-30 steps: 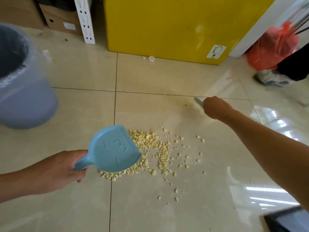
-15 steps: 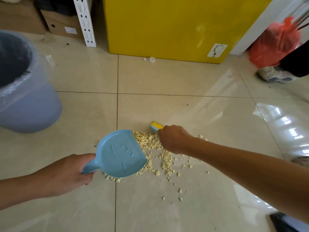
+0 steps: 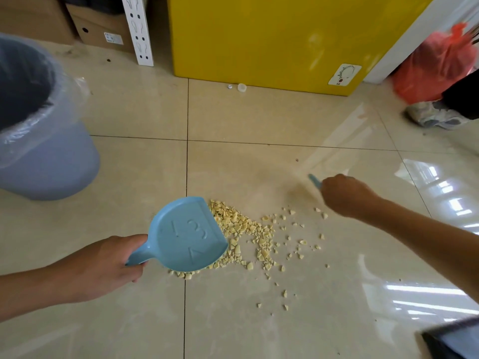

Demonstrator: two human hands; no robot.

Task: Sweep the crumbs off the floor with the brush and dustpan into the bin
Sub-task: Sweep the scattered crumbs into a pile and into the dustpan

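A heap of pale yellow crumbs (image 3: pixel 246 229) lies on the beige tiled floor, thinning out to the right. My left hand (image 3: pixel 103 263) grips the handle of the light blue dustpan (image 3: pixel 186 234), whose underside faces me and whose lip rests against the left side of the heap. My right hand (image 3: pixel 344 194) is closed on the brush (image 3: pixel 315 181), above and right of the crumbs; only a blurred blue end shows, the bristles are a smear. The grey-blue bin (image 3: pixel 46 151) with a clear liner stands at the left.
A yellow cabinet (image 3: pixel 272 35) and a white perforated post (image 3: pixel 138 29) stand at the back, with cardboard boxes (image 3: pixel 101 32) behind. A bottle cap (image 3: pixel 241 87) lies by the cabinet. A red bag (image 3: pixel 435 66) and a person's shoe (image 3: pixel 435 117) are at the far right.
My right hand has swung the brush from the top of the crumb heap out to the right and away from me. The dustpan has stayed at the heap's left side.
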